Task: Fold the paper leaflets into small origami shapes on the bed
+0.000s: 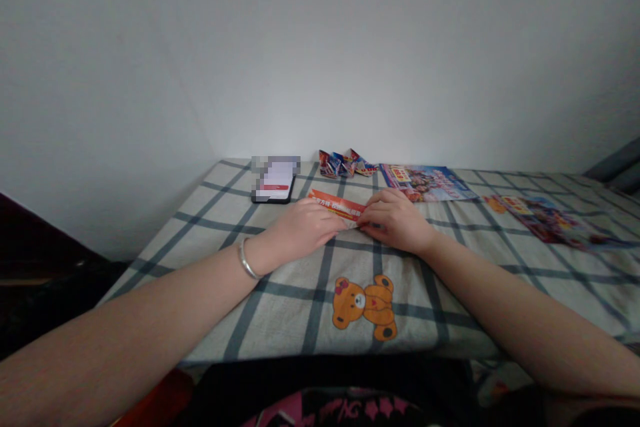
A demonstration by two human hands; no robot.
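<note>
Both hands rest on a checked cloth with a bear print (365, 303). Between them lies a narrow orange strip of printed paper (336, 204), folded long. My left hand (300, 227), a silver bangle on its wrist, presses down on the strip's near edge with fingers closed together. My right hand (395, 219) pinches the strip's right end with curled fingers. Behind the strip sit a few small folded paper pieces (346, 164) in red and blue.
A phone (274, 180) lies face up at the back left of the cloth. Colourful flyers lie at the back centre (427, 183) and to the right (547, 219). A white wall stands close behind. The cloth's left edge drops off to a dark area.
</note>
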